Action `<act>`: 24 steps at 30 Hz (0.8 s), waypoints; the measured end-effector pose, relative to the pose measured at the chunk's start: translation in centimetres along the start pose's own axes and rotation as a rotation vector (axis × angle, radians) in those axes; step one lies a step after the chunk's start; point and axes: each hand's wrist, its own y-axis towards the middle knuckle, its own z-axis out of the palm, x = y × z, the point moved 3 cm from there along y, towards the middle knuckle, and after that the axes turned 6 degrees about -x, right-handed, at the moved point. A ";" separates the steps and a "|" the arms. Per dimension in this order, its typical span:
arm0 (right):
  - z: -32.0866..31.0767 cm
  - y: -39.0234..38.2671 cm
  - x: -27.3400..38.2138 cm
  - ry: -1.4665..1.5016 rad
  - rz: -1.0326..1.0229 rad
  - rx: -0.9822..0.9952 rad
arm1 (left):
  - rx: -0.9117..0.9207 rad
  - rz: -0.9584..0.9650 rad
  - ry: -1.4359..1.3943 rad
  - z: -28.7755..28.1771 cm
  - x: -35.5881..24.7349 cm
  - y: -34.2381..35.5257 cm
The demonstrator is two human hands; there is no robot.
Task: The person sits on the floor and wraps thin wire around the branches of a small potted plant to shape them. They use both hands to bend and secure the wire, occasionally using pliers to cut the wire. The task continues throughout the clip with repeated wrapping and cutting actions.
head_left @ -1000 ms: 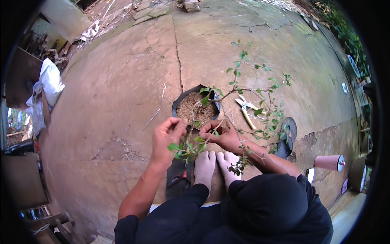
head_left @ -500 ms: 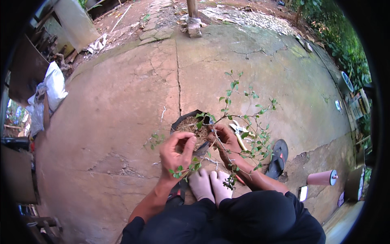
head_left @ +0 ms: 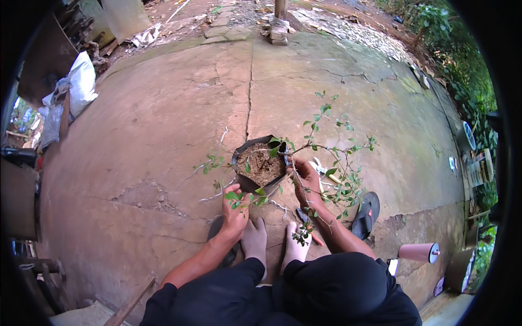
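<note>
A black grow bag (head_left: 250,183) filled with brown, crumbly soil (head_left: 260,167) stands on the ground before me. Thin branches with small green leaves (head_left: 350,163) spread from it, mostly to the right, and cross in front of both hands. My left hand (head_left: 235,214) is closed at the bag's near left side, its fingertips against the wall and partly covered by leaves. At the right rim my right hand (head_left: 308,185) is closed, thumb and fingers pinching the bag's edge beside a branch. Pruning shears (head_left: 331,175) with pale handles lie just beyond my right hand.
Pieces of white wire (head_left: 223,134) lie around the bag. An orange-handled tool (head_left: 316,239) rests by my right foot. Dark sandals (head_left: 365,215), a pink tumbler (head_left: 419,252) and a phone (head_left: 393,266) lie to the right. White sacks (head_left: 81,81) stand far left on the cracked concrete (head_left: 174,119).
My left hand has come down from above the soil to the bag's near left side. My right hand stays at the right rim. My feet have moved apart, and the view has shifted.
</note>
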 end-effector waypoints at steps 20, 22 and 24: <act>-1.8 5.5 -4.0 -0.363 0.248 0.404 | 0.120 -0.480 -0.095 5.4 4.4 0.2; -1.5 4.4 -4.0 -0.198 0.408 0.406 | 0.140 -0.447 -0.125 5.1 4.3 1.3; -1.8 3.4 -3.8 -0.279 0.398 0.421 | 0.114 -0.483 -0.078 3.8 4.4 2.8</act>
